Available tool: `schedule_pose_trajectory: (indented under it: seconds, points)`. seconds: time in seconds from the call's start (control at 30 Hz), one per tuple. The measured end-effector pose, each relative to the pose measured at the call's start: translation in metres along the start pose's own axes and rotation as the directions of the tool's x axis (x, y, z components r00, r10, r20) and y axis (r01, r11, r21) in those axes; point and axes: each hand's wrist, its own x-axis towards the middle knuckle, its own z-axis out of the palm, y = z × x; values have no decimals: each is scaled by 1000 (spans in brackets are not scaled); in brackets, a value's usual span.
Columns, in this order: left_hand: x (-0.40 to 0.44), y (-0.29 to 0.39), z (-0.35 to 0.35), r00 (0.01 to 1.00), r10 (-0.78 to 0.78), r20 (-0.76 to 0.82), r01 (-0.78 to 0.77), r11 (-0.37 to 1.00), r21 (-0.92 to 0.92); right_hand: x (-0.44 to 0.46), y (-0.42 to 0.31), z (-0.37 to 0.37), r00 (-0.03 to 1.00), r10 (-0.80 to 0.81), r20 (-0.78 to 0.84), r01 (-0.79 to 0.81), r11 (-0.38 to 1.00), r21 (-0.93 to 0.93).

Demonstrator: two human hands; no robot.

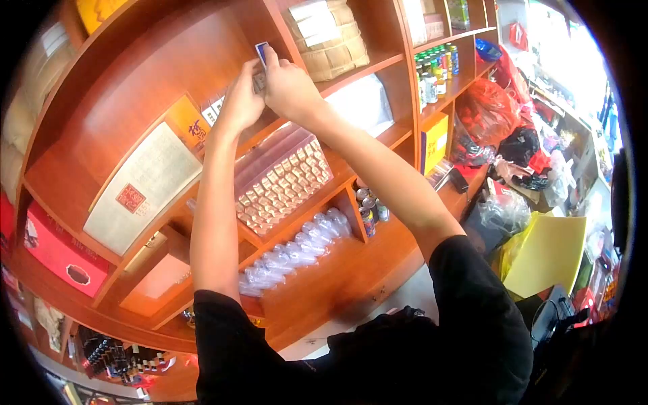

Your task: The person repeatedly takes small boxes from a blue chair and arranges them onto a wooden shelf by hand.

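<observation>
Both my hands reach up into the wooden shelf unit (175, 40), close together near an upright divider. My right hand (291, 89) is closed on a small flat blue-and-white pack (261, 51), with a finger along its edge. My left hand (241, 100) is closed just beside it, its fingertips at the lower part of the pack. Some of what lies between the hands is hidden by the fingers. Just below the left hand stand a yellow box (185, 125) and a white box (145, 185) with a red square label.
Above right sits a woven tan package (331, 47). Below are gold-ended packs (283, 185) and clear plastic-wrapped items (297, 253). Cans (442, 64) fill a right-hand shelf. Red plastic bags (489, 104) and a yellow chair (545, 256) are at the right.
</observation>
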Motion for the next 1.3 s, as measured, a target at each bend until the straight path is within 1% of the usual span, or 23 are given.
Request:
schedule_pose_trajectory:
  seconds: [0.03,0.07,0.1,0.17,0.2,0.23,0.27,0.3,0.37,0.43,0.47,0.57,0.63,0.77,0.83,0.87,0.93,1.0,1.07,1.13,1.17,1.23,1.3]
  points:
    - [3,-2,0,1000,-13,15,13,1000,9,-2,1,5,997,33,75,-29,998,-59]
    - [7,-3,-1,995,-79,56,80,997,-23,2,7,13,998,4,62,6,988,-156]
    - [10,-4,-1,985,-143,95,149,987,-55,3,11,19,997,13,70,-2,989,-147]
    - [17,-18,1,982,-152,112,157,987,-39,10,11,27,990,42,133,2,949,-314]
    - [20,-24,1,992,-101,76,92,989,112,15,10,30,987,55,149,8,920,-391]
    - [19,-30,2,997,-51,53,35,964,262,17,12,34,985,56,166,12,925,-381]
    - [19,-34,5,999,44,-4,-41,955,294,23,14,35,975,-15,220,104,912,-396]
    - [20,-39,5,999,37,-7,-33,953,300,31,16,37,958,-87,272,196,893,-406]
    - [21,-40,7,993,-36,114,-16,903,429,46,19,47,946,-83,312,230,852,-470]
    - [24,-40,13,996,-73,52,38,870,491,62,25,51,799,-95,594,440,766,-469]
    - [21,-41,16,993,-114,-16,105,835,540,63,27,54,797,-92,596,433,775,-460]
    - [23,-38,12,982,-187,33,133,804,580,71,28,60,774,-84,627,432,795,-426]
    - [21,-38,14,985,-172,22,128,808,575,71,25,57,685,-117,719,565,709,-423]
    - [22,-33,17,981,-193,-11,156,760,630,50,33,48,773,-170,612,519,725,-454]
    - [25,-40,15,977,-210,28,142,749,647,50,30,52,831,-126,541,374,846,-379]
    - [26,-43,13,972,-230,49,144,746,650,50,29,51,836,-123,536,366,851,-377]
    - [22,-43,4,973,-216,77,123,777,617,55,27,48,782,97,615,89,960,-264]
    - [12,-38,-6,972,-218,85,130,807,577,49,29,47,762,72,643,131,956,-261]
    - [1,-28,-16,939,-323,115,190,771,608,27,35,52,739,46,672,162,956,-244]
    - [-6,-30,-16,951,-301,70,180,725,665,-3,41,56,954,-103,280,170,959,-226]
    - [-10,-32,-15,961,-271,47,154,673,723,-8,43,55,952,-112,287,179,958,-222]
    - [-21,-32,-16,977,-211,32,122,675,728,-9,43,52,956,-129,264,139,990,-17]
    - [-30,-29,-20,991,-133,21,73,662,746,-10,38,48,958,-130,254,140,990,-21]
